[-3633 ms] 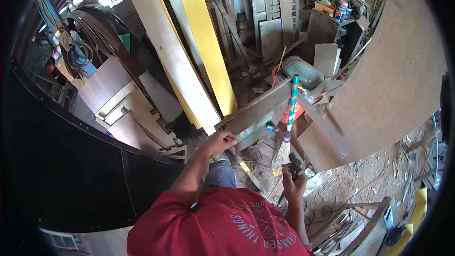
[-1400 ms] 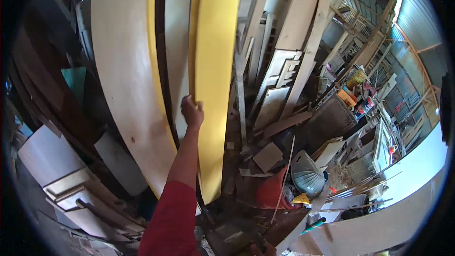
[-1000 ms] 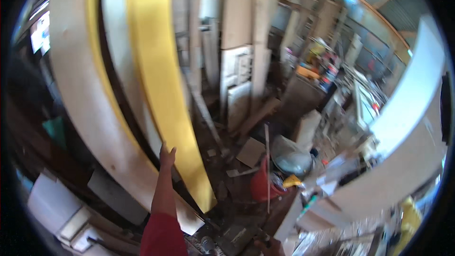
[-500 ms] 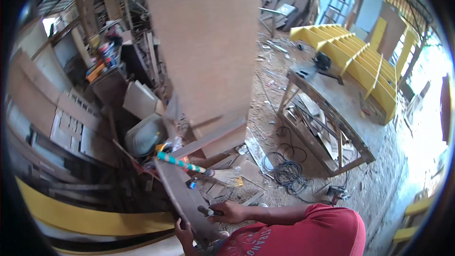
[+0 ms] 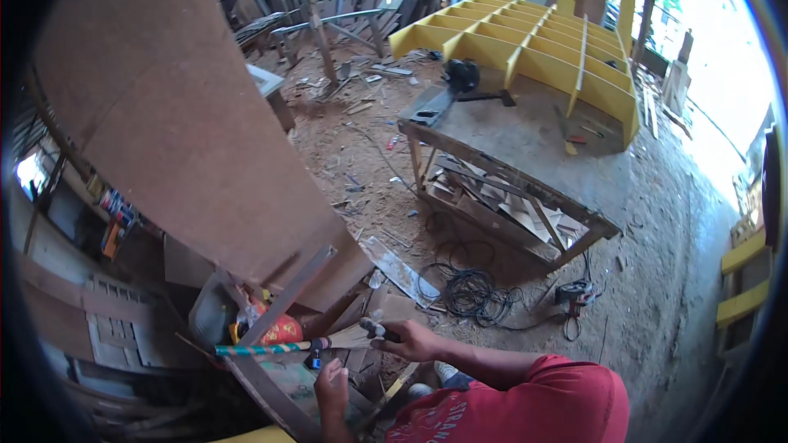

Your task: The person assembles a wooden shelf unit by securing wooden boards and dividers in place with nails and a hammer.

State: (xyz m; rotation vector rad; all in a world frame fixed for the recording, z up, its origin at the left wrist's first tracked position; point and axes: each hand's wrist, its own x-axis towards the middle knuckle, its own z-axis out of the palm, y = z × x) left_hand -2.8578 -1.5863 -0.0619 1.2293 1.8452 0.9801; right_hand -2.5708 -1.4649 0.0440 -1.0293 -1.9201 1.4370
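Note:
My right hand is closed around a hammer, whose greyish head sticks out past the fingers. Just left of it, my left hand is raised with its fingers curled together; whatever is between them is too small to tell. Under and beside the left hand, a brown board runs slantwise. A broom with a green striped handle lies across beyond my left hand, its straw bristles reaching toward the hammer. A small blue object sits below the broom.
A large brown panel leans at the left. Ahead stands a wooden worktable with scraps underneath. A coiled black cable and a power tool lie on the littered floor. A yellow gridded frame is behind the table.
The view has swung to the right. My left hand has come off the board's edge and lifted. My right hand, still gripping the hammer, has risen toward the broom's bristles.

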